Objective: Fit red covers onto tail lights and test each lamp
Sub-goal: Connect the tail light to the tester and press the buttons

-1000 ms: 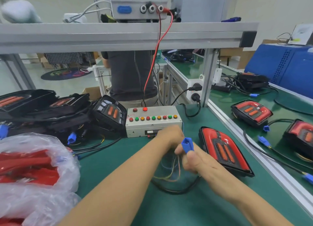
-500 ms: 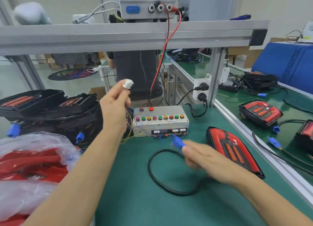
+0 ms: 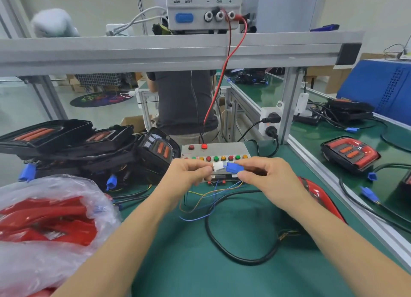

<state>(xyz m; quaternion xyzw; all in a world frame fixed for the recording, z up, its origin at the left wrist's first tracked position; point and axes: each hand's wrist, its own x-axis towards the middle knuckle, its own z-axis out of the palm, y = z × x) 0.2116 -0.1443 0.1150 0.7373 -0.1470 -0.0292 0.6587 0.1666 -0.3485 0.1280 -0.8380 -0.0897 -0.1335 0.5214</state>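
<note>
Two hands meet in front of the test box [image 3: 214, 161]. My left hand [image 3: 189, 174] pinches a white connector [image 3: 217, 166] at the fingertips; my right hand [image 3: 266, 176] pinches a blue connector [image 3: 233, 167]. I see the two plugs end to end and touching, whether seated I cannot tell. Thin coloured wires [image 3: 200, 201] hang from the white connector to the green bench mat [image 3: 200, 263]. A black cable [image 3: 222, 247] loops on the mat below the hands. The tail light [image 3: 320, 198] with its red cover lies just right of my right wrist, partly hidden by it. Left: a stack of uncovered black tail lights [image 3: 73, 147], and nearer me a clear plastic bag of red covers [image 3: 49, 221]. One red lamp on the box is lit.
</note>
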